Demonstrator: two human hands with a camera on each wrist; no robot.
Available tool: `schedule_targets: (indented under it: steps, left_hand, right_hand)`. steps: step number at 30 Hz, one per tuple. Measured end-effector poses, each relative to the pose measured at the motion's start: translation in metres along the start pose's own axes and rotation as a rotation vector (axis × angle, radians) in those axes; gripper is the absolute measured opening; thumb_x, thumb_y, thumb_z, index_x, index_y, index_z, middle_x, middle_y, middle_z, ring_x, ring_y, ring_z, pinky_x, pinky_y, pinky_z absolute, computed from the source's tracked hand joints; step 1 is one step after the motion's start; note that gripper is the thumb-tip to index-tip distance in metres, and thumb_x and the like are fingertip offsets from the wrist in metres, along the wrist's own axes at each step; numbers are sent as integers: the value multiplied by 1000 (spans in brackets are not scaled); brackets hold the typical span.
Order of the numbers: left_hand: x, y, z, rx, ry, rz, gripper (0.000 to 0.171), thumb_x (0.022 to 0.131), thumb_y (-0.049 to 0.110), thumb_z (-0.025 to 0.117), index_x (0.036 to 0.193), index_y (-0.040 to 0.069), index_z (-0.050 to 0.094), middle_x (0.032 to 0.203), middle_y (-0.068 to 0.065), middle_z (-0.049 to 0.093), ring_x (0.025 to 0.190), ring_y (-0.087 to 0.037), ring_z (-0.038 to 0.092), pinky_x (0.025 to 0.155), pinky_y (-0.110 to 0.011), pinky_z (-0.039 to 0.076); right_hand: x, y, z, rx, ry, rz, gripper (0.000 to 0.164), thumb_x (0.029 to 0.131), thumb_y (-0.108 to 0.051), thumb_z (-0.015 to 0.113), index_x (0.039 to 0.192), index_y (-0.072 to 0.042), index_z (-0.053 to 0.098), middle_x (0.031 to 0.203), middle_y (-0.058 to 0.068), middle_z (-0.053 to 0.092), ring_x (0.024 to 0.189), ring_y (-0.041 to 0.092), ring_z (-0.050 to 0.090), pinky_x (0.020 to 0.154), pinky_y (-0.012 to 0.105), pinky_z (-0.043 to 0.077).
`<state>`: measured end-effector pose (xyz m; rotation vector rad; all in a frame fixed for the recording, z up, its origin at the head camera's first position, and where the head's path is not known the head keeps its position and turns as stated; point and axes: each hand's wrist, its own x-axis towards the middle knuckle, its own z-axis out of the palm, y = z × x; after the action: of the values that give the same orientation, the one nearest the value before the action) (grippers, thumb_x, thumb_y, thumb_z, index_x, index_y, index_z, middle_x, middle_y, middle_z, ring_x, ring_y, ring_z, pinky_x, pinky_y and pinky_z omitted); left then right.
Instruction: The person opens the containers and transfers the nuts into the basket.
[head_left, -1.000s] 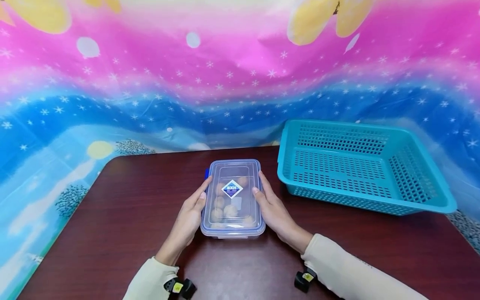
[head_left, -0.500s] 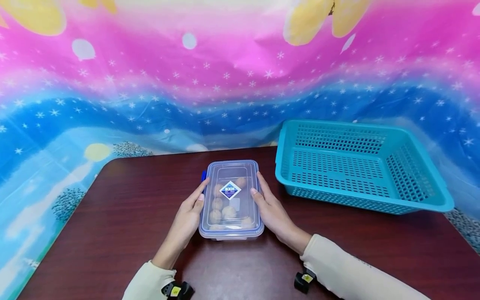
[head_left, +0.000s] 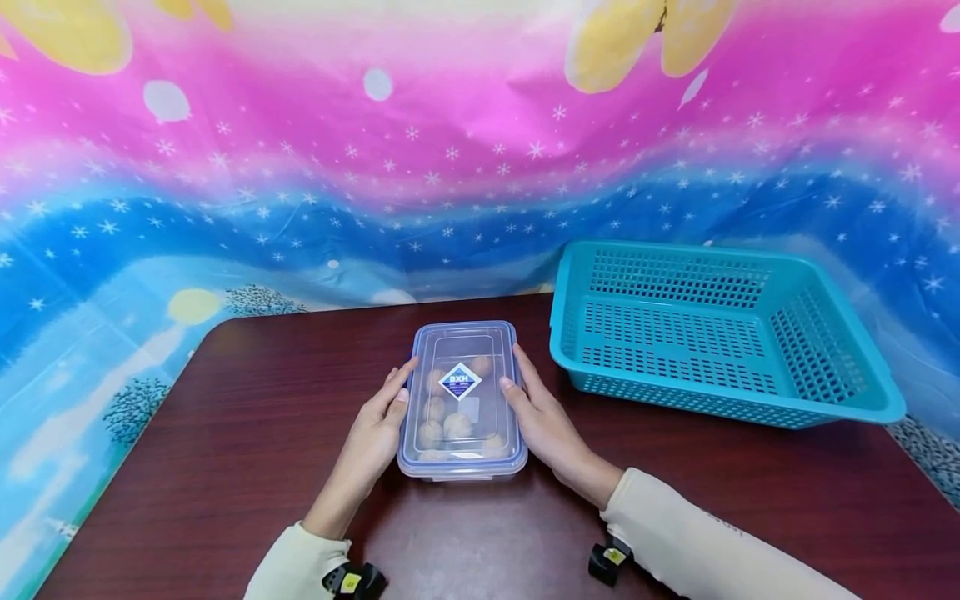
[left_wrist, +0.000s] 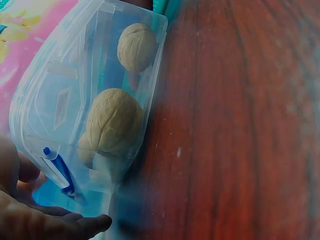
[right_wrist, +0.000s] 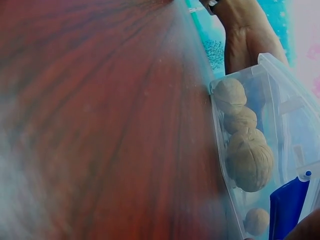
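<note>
Basically, at far left a printed backdrop (head_left: 82, 358) hangs behind the dark brown table (head_left: 255, 433). Next comes the left sleeve (head_left: 296, 567), pale, with a black wrist device (head_left: 354, 581) at its cuff. Out of it the forearm slants up and inward to the left hand (head_left: 375, 429), whose thumb lies along the upper edge of the box while the index finger points forward beside it; the hand grips the box's left side. Seen from the left wrist, its fingers sit next to a blue clasp (left_wrist: 61, 172), one of them stretched out straight.

Between the hands, near the middle of the table, lies the clear lidded box (head_left: 495, 408), lid up, its rim blue and a diamond-shaped label (head_left: 460, 381) on top. Walnuts (head_left: 457, 426) show through it, several gathered toward the near end.

On its right side the right hand (head_left: 547, 421) mirrors the other: thumb at the rim, fingers running forward along the wall, holding the box. The wrist view catches only a sliver of that hand, beside another blue clasp (right_wrist: 290, 205). The right sleeve (head_left: 697, 533) runs down to the lower right. Farther right, behind that arm, stands a teal basket (head_left: 720, 400), apart from the box.
</note>
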<state>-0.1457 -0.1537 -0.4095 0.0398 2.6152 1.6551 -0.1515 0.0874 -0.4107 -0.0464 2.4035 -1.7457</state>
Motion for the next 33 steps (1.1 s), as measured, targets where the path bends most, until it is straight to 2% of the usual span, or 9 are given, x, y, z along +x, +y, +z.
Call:
schedule_targets:
  steps: [17, 21, 24, 28, 33]
  left_hand:
    - [1, 0, -1, 8, 20, 22, 49, 114, 20, 42, 162, 26, 42, 172, -9, 32, 161, -26, 24, 131, -50, 18]
    - [1, 2, -1, 8, 40, 48, 48, 113, 16, 45, 161, 20, 45, 170, -12, 35, 159, -28, 30, 129, -50, 24]
    - [1, 3, -1, 2, 54, 53, 47, 112, 13, 46, 159, 17, 47, 166, -13, 41, 153, -28, 40, 124, -48, 33]
    - [1, 4, -1, -4, 83, 53, 45, 111, 12, 50, 156, 15, 52, 161, -12, 49, 141, -27, 55, 116, -47, 44]
    - [0, 5, -1, 9, 138, 60, 42, 108, 10, 55, 151, 10, 58, 151, -16, 59, 131, -27, 62, 109, -40, 50]
  right_hand:
    - [1, -5, -3, -32, 1, 8, 65, 112, -39, 45, 169, -34, 14, 176, 1, 20, 161, 29, 22, 129, 57, 20]
    - [1, -6, -6, -33, 0, 8, 66, 112, -37, 47, 169, -32, 16, 176, 4, 21, 160, 30, 25, 128, 55, 24]
    - [1, -8, -8, -33, 2, 8, 66, 111, -35, 49, 169, -30, 19, 175, 4, 22, 160, 30, 26, 127, 53, 28]
    - [0, -10, -11, -44, 24, -14, 65, 110, -29, 53, 168, -22, 25, 173, 7, 29, 159, 29, 29, 126, 52, 30]
    - [-1, -11, -12, -48, 70, -52, 62, 108, -21, 59, 163, -7, 36, 167, 15, 40, 154, 31, 40, 123, 49, 36]
